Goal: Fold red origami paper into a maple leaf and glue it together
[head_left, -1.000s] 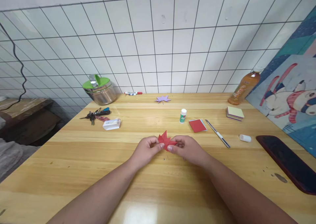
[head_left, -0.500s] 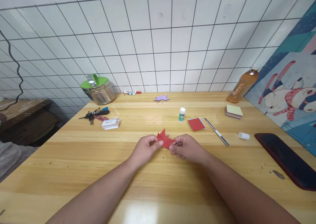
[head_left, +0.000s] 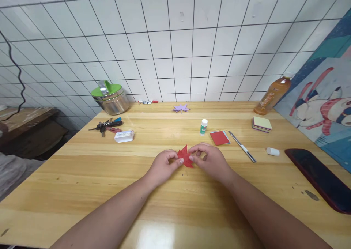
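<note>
A folded red paper leaf (head_left: pixel 185 157) with pointed tips is held low over the wooden table, between my two hands. My left hand (head_left: pixel 163 166) pinches its left side, thumb on top. At its right edge, my right hand (head_left: pixel 211 160) has thumb and forefinger closed on the paper. Beyond the hands stand a glue stick (head_left: pixel 203 127) with a white cap and a small stack of square paper (head_left: pixel 219 138), red on top. Farther back, near the wall, lies a purple paper leaf (head_left: pixel 181 108) with a thin stem.
A utility knife (head_left: pixel 242 146), a white cap (head_left: pixel 272 151) and a phone (head_left: pixel 319 179) lie to the right. Behind them are a sticky-note stack (head_left: pixel 261 124) and a drink bottle (head_left: pixel 272 95). Leftward are a small box (head_left: pixel 124 136), keys (head_left: pixel 106 125), a green-lidded pot (head_left: pixel 110 97) and a marker (head_left: pixel 148 102).
My right hand has shifted its grip from the leaf's lower right tip up to its upper right side. The red leaf has turned slightly; my left hand still holds it.
</note>
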Tool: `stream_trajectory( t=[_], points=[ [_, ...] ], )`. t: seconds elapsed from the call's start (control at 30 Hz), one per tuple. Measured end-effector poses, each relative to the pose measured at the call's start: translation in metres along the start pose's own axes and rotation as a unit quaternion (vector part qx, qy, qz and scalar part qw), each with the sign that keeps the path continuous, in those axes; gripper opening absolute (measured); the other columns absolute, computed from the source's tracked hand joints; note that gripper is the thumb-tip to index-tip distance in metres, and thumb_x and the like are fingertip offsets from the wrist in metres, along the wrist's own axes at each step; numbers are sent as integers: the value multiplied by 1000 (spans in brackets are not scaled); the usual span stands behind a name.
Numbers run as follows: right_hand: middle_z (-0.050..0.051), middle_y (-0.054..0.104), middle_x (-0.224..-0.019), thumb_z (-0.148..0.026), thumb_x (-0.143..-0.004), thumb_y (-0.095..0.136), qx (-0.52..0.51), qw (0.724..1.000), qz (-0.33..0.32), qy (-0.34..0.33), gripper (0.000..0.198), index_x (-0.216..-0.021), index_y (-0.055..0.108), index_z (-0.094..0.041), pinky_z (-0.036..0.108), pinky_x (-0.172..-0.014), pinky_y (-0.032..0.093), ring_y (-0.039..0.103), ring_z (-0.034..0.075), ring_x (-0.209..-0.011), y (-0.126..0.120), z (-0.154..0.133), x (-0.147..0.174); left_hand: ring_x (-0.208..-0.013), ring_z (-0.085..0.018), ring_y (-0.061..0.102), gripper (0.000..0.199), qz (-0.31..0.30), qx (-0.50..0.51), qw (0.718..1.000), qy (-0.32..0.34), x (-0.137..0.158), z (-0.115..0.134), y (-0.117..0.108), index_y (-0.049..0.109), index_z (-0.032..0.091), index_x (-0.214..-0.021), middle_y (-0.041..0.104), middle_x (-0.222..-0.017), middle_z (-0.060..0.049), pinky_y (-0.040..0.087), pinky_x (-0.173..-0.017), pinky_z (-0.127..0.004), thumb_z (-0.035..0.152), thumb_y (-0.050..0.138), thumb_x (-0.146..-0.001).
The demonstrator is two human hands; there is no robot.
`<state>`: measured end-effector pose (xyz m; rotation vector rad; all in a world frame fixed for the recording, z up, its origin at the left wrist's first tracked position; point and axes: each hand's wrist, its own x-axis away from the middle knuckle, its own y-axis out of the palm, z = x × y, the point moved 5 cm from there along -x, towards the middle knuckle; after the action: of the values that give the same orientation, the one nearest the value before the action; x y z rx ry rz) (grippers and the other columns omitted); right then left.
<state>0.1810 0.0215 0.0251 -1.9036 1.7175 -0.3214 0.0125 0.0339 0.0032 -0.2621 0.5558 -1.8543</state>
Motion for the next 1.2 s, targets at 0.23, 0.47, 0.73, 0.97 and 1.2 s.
stream_trajectory(
  t=[0.23, 0.47, 0.73, 0.97, 1.2],
  points=[
    [-1, 68, -79, -25, -73, 64, -8, 999, 0, 32, 11, -83, 67, -23, 25, -64, 47, 60, 12, -66, 3, 9, -1, -75, -17, 57, 19, 7, -104, 992, 75, 2, 10, -1, 63, 20, -67, 65, -73, -1, 40, -73, -29, 33, 60, -80],
    [-2, 68, -72, -27, -74, 64, 16, 998, -53, 44, 7, -77, 68, -23, 24, -61, 44, 58, 12, -62, 5, 10, -2, -80, -19, 57, 14, 8, -187, 974, 125, 6, 15, -2, 70, 24, -79, 69, -82, -1, 38, -80, -34, 32, 58, -81],
    [3, 69, -92, -27, -85, 56, 169, 970, 46, -169, 15, -80, 70, -27, 29, -72, 44, 59, 17, -81, -14, -17, 9, -95, -23, 57, 30, 20, 58, 997, 42, 2, 11, -13, 69, 25, -103, 67, -97, -6, 39, -87, -35, 37, 65, -76],
    [1, 68, -105, -21, -89, 50, 247, 903, 31, -350, 25, -95, 70, -34, 28, -62, 43, 57, 14, -70, -19, -35, 32, -66, -14, 60, 39, -149, 447, 863, -180, 9, -6, 9, 70, 12, -93, 67, -82, -10, 44, -56, -22, 47, 61, -79],
    [5, 62, -116, -16, -88, 47, 170, 944, 87, -268, 32, -112, 63, -30, 30, -75, 47, 61, 16, -86, -18, -27, 18, -63, -9, 62, 25, -100, 454, 855, -229, 9, -9, 13, 70, 11, -82, 70, -76, -5, 51, -66, -22, 24, 80, -64]
  ],
)
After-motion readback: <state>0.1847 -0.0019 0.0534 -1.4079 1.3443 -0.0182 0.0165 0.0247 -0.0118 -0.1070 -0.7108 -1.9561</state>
